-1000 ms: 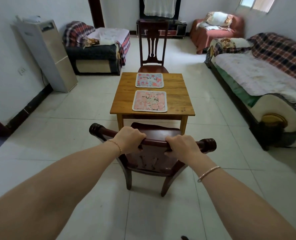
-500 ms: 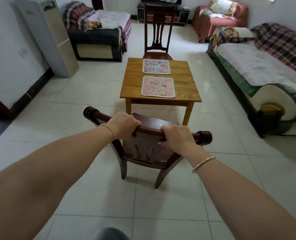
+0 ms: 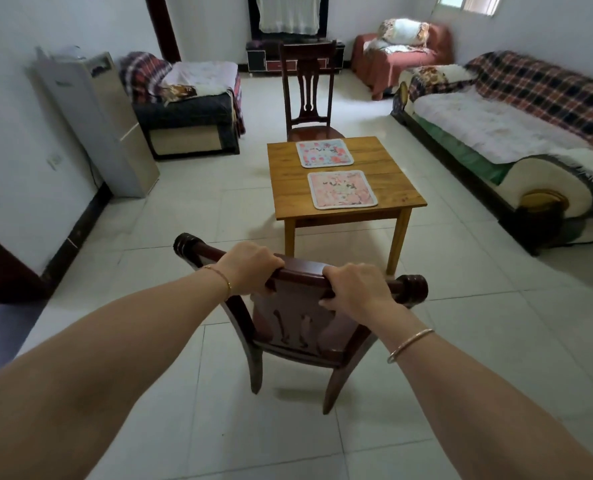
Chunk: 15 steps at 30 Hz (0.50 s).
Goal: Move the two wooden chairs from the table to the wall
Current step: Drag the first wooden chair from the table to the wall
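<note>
A dark wooden chair [image 3: 298, 323] stands on the tiled floor just in front of me, a short gap from the near edge of the light wooden table [image 3: 402, 192]. Both hands grip its curved top rail: my left hand [image 3: 250, 268] left of centre, my right hand [image 3: 354, 289] right of centre. The chair tilts slightly, its seat hidden under the backrest. A second dark wooden chair [image 3: 307, 95] stands at the table's far side, its seat tucked against the edge. Two floral placemats [image 3: 342, 188] lie on the tabletop.
A white cabinet [image 3: 94, 123] stands against the left wall [image 3: 18, 140]. A covered armchair [image 3: 187, 105] sits beyond it. A long sofa with a plaid blanket [image 3: 517, 129] runs along the right. A red armchair [image 3: 402, 53] and a dark TV stand [image 3: 293, 57] are at the back.
The near chair has come back away from the table with both hands on its rail, and the gap to the table has grown. The view has swung left.
</note>
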Motion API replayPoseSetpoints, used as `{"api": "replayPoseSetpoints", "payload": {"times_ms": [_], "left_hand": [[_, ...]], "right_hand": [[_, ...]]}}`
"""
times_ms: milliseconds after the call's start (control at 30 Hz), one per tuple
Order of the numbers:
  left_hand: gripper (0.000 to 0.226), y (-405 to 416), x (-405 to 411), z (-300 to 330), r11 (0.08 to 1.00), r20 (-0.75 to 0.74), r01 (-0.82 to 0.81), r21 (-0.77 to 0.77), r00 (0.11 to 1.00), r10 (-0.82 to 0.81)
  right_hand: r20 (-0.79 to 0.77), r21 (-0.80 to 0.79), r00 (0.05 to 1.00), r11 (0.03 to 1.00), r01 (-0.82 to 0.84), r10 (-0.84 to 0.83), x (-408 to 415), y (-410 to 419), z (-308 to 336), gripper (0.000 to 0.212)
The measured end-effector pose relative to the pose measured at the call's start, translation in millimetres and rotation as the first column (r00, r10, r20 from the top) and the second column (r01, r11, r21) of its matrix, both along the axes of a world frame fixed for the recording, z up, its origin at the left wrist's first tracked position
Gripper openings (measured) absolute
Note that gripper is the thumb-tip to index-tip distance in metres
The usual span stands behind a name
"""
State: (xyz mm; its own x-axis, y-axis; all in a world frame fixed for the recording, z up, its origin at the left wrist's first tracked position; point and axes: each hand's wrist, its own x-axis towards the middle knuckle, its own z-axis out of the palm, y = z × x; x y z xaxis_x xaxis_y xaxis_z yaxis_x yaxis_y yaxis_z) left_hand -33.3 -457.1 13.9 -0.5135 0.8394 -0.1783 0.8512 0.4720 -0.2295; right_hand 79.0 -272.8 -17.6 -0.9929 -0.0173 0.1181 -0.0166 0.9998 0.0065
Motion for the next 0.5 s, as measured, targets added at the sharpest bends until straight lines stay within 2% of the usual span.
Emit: {"api": "replayPoseSetpoints", "payload": {"times_ms": [300,500], "left_hand": [[0.024,-82,-79,5,1.0,-0.031,0.004,0.017,1.0,-0.003],[0.027,-170,-137,-1,1.0,-0.04,0.0,0.031,0.999,0.001]], "right_hand": [[0.006,0.007,1.0,1.0,0.0,0.0,-75,-84,8,0.035],[0.036,0.038,0.999,0.999,-0.021,0.019,-130,-170,15,0.035]]}}
